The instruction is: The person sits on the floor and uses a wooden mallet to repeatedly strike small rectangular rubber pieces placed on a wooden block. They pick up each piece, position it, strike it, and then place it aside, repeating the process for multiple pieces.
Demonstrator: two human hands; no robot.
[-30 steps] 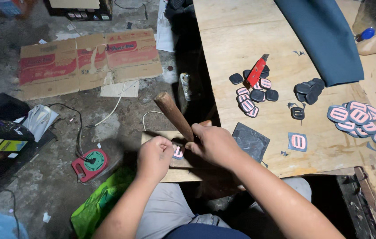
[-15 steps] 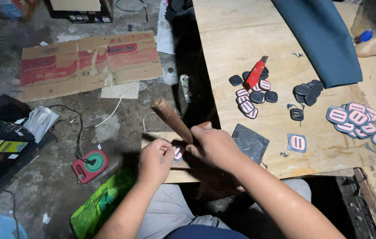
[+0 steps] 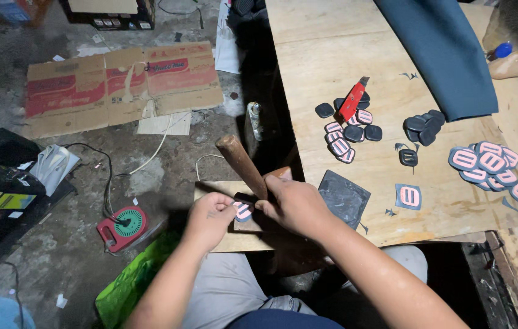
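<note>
Two hands on the job, lower centre of frame: left hand [image 3: 211,214] pinches the pink-and-black patch [image 3: 243,211] flat on the small board [image 3: 222,190]; right hand [image 3: 292,204] is clamped round the wooden tool handle [image 3: 242,163]. Judgement: keep left fingertips clear, tool square, patch flat.

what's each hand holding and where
Right hand grips a wooden tool handle at its lower end. Left hand pinches a small pink-and-black piece by its edge.

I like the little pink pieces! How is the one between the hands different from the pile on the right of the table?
The small pink-and-dark oval piece is single, pinched on a wooden board; the pile of pink-faced oval pieces is many, overlapping, untouched on the plywood table. Both look alike.
</note>
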